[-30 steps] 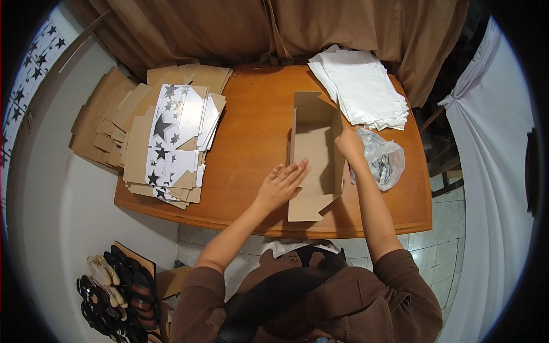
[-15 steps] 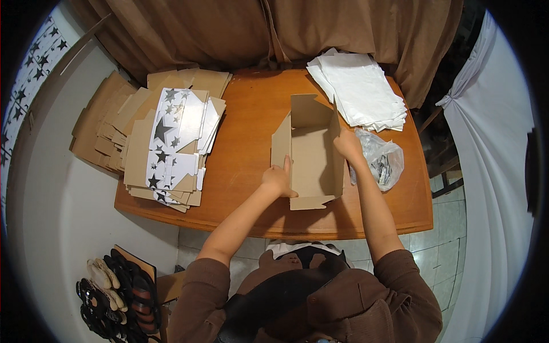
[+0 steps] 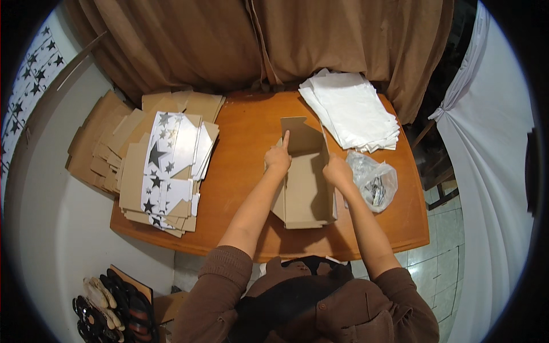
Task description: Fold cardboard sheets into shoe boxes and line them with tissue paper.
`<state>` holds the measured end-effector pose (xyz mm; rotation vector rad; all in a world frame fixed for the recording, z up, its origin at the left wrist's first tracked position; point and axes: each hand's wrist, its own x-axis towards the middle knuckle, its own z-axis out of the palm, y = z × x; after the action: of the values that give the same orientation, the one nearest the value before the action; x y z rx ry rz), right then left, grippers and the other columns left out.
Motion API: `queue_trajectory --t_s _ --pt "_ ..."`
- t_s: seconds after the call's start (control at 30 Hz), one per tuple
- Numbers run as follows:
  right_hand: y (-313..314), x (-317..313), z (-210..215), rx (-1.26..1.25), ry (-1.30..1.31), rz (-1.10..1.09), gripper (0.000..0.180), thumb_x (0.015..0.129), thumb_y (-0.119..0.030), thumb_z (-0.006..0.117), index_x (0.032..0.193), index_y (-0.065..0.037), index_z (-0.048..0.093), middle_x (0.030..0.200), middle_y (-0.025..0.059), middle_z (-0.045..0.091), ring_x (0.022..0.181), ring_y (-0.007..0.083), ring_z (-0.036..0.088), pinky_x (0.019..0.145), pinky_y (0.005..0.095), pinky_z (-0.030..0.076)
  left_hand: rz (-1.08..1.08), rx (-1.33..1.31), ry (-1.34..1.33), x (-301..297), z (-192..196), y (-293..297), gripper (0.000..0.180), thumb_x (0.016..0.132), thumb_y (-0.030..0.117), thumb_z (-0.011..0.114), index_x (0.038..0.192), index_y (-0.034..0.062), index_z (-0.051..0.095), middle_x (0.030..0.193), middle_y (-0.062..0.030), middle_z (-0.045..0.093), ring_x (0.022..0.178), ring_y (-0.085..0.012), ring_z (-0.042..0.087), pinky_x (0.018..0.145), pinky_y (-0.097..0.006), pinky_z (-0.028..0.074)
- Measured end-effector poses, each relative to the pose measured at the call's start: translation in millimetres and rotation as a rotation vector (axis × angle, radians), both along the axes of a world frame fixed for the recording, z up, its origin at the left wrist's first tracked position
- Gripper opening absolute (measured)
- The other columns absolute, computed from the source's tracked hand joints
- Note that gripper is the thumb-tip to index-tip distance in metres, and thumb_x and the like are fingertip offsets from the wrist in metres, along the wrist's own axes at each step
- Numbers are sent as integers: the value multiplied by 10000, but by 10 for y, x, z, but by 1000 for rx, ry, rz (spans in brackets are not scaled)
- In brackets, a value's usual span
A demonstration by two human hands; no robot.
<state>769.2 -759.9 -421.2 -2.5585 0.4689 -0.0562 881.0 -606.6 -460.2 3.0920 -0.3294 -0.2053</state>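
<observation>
A round-edged wooden table [image 3: 246,123] is seen from above, backed by a brown curtain [image 3: 229,43]. On its left part, and overhanging its edge, a wide heap of flattened cardboard blanks [image 3: 108,151] is spread, with white star-printed sheets [image 3: 171,157] laid on top. At the far right corner a stack of white paper sheets [image 3: 351,108] is set. Near the middle of the table, just ahead of the person, a brown cardboard box [image 3: 306,183] is held partly folded, its walls raised and its far flap upright. The left hand [image 3: 278,157] is placed on the box's left wall, with the index finger pointed up along the far flap. The right hand [image 3: 337,170] is pressed against the right wall; the two hands are kept apart, one on each side. Just right of the box a small clear plastic bag [image 3: 374,182] of small items is lying. On the floor at lower left, pairs of shoes [image 3: 111,303] are lined up.
</observation>
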Motion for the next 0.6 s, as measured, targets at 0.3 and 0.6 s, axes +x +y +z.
queue_trajectory --t_s 0.3,0.6 --pt "118 -26 -609 436 -300 78 870 770 -426 628 1387 43 232 1387 326 229 1298 436 246 1078 441 222 -4 44 200 210 119 -27 945 773 210 605 1453 378 -29 1112 -108 634 930 -247 651 767 -395 519" --pt "325 -150 -661 -315 -151 104 848 720 -385 682 1373 10 314 1392 354 195 1184 471 392 814 414 514 -56 -229 113 -280 18 205 784 834 359 574 1468 232 132 1246 -281 484 1078 -374 546 838 -442 478"
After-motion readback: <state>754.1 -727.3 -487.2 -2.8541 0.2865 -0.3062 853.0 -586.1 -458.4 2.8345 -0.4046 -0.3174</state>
